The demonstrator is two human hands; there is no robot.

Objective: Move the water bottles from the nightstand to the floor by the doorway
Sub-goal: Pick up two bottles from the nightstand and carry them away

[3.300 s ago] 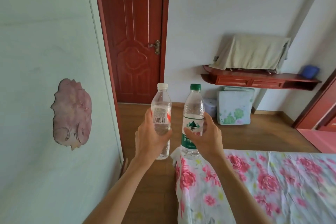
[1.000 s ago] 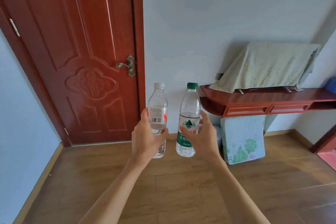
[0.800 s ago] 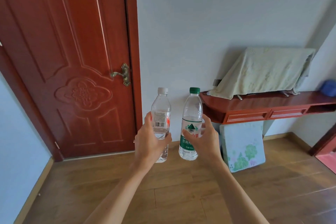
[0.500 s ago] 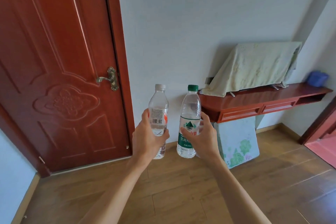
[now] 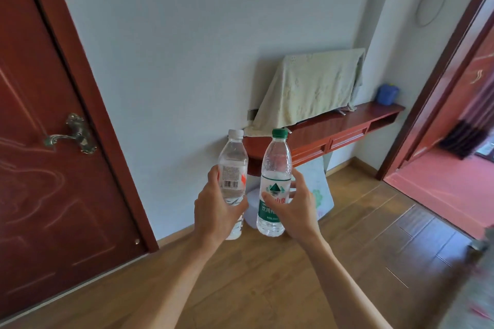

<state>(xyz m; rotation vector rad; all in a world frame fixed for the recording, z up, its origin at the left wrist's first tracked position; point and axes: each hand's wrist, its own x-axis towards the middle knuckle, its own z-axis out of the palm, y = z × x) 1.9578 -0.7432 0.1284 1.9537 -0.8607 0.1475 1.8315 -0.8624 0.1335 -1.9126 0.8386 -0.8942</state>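
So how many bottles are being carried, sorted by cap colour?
White-capped bottle: 1, in the left hand
Green-capped bottle: 1, in the right hand
Total: 2 bottles, both held upright above the wooden floor, neither set down yet.

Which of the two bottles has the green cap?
The bottle in the right hand, the green-capped bottle with a green label. The white-capped bottle is in the left hand.

Pale wall [image 5: 203, 35], red door [image 5: 40, 168], wood floor [image 5: 267, 275], cloth-draped shelf [image 5: 347, 128].
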